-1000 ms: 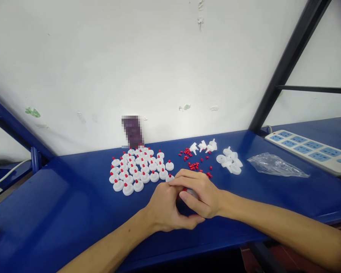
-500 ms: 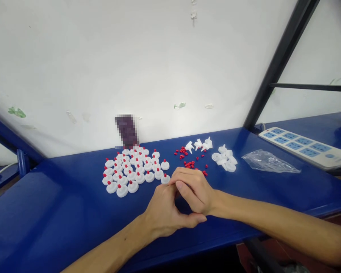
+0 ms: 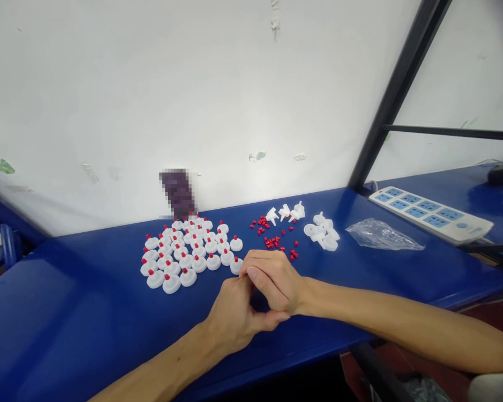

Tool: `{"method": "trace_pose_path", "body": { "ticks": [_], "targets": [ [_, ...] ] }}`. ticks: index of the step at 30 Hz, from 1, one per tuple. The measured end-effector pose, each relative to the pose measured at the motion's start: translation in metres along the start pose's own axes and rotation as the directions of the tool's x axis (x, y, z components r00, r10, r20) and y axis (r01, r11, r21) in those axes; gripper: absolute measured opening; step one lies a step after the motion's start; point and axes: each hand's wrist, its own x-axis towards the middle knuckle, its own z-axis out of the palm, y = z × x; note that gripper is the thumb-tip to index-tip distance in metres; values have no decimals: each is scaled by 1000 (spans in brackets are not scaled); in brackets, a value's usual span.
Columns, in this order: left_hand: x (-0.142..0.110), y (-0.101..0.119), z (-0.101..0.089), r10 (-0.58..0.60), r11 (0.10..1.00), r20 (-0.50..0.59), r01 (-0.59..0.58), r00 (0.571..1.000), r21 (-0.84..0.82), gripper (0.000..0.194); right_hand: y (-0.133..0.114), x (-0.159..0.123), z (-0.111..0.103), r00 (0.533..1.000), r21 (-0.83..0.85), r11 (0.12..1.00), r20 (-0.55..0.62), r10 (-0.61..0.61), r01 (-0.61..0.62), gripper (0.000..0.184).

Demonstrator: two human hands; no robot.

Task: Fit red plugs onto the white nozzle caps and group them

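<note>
My left hand (image 3: 231,314) is closed at the middle front of the table, its thumb reaching right beneath my right hand and its other fingers mostly hidden. Over it curls my right hand (image 3: 273,279), fingers and thumb folded in and touching the left. A white cap with a red tip showed inside the right hand a second ago; the curled fingers now cover it. Just left of the knuckles stands one red-tipped white cap (image 3: 236,265). Beyond it, many more red-tipped white caps (image 3: 171,283) stand upright in a cluster. Small loose red pieces (image 3: 272,243) lie behind my right hand.
White stemmed pieces (image 3: 284,211) lie at the back, and white round pieces (image 3: 330,242) nearer right. A clear plastic bag (image 3: 383,234) and a power strip (image 3: 430,215) lie farther right. A dark post (image 3: 396,100) rises at the table's right.
The view has swung right, so everything shifts left. My right thumb and fingers have closed over the red-tipped cap, which is out of sight. The hands remain pressed together.
</note>
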Motion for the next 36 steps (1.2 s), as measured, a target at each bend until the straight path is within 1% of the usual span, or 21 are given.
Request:
{"method": "trace_pose_path", "body": {
  "ticks": [2, 4, 6, 7, 9, 12, 14, 15, 16, 17, 18, 19, 20, 21, 22, 23, 24, 25, 27, 30, 36],
  "targets": [
    [0, 1, -4, 49, 999, -4, -49, 999, -4, 55, -2, 2, -2, 1000, 2, 1000, 12, -8, 8, 33],
    [0, 1, -10, 137, 990, -9, -137, 991, -34, 56, -4, 4, -5, 999, 23, 999, 12, -41, 41, 31],
    [0, 1, -15, 188, 979, -39, -191, 981, -77, 52, -6, 6, -10, 996, 45, 995, -5, -89, 89, 29],
    [1, 0, -17, 183, 978, -57, -188, 981, -93, 49, -7, 7, -11, 993, 50, 992, -23, -116, 117, 29],
    [2, -1, -19, 131, 982, -84, -141, 988, -128, 42, -6, 7, -13, 986, 36, 986, -47, -160, 162, 30],
    [6, -2, -18, 54, 972, -93, -73, 994, -224, 38, -5, 7, -11, 980, -14, 980, -14, -199, 199, 34],
    [8, -3, -19, -3, 960, -110, -28, 994, -279, 40, -3, 7, -11, 982, -38, 982, 48, -184, 185, 38],
    [9, -4, -21, -37, 959, -120, 1, 992, -284, 40, -1, 9, -12, 987, -48, 987, 54, -149, 151, 40],
    [10, -5, -23, -72, 963, -134, 34, 988, -268, 41, 2, 11, -16, 995, -57, 995, 50, -84, 87, 42],
    [10, -6, -27, -94, 973, -147, 59, 985, -225, 41, 7, 13, -21, 1000, -78, 997, 15, 8, -7, 44],
    [10, -6, -31, -90, 986, -153, 66, 984, -152, 41, 14, 16, -28, 990, -93, 988, -66, 121, -127, 43],
    [10, -7, -35, -52, 998, -143, 46, 988, -47, 39, 22, 18, -37, 962, -124, 955, -92, 258, -269, 41],
    [10, -8, -40, 16, 997, -110, -7, 994, 81, 37, 32, 21, -47, 926, -200, 905, -108, 361, -376, 37],
    [10, -9, -43, 93, 973, -52, -79, 994, 217, 34, 43, 22, -56, 897, -331, 834, -129, 423, -441, 33],
    [10, -10, -47, 149, 930, 21, -147, 989, 336, 31, 53, 22, -65, 876, -475, 745, -136, 463, -468, 29],
    [10, -10, -49, 180, 880, 98, -205, 979, 428, 27, 64, 22, -73, 864, -522, 705, -139, 485, -480, 27],
    [10, -11, -50, 180, 838, 164, -238, 970, 491, 25, 74, 20, -80, 857, -547, 684, -131, 499, -482, 27],
    [10, -11, -51, 159, 810, 212, -250, 964, 530, 24, 82, 18, -84, 852, -573, 667, -117, 509, -477, 28],
    [10, -11, -50, 110, 786, 266, -248, 958, 566, 23, 93, 14, -87, 847, -618, 639, -86, 524, -458, 32],
    [10, -12, -48, 72, 766, 262, -222, 962, 604, 22, 101, 10, -83, 842, -663, 617, -38, 538, -424, 35],
    [12, -16, -52, -6, 699, 179, -124, 984, 705, 25, 108, 13, -73, 828, -710, 568, -37, 560, -416, 33]
  ]
}}
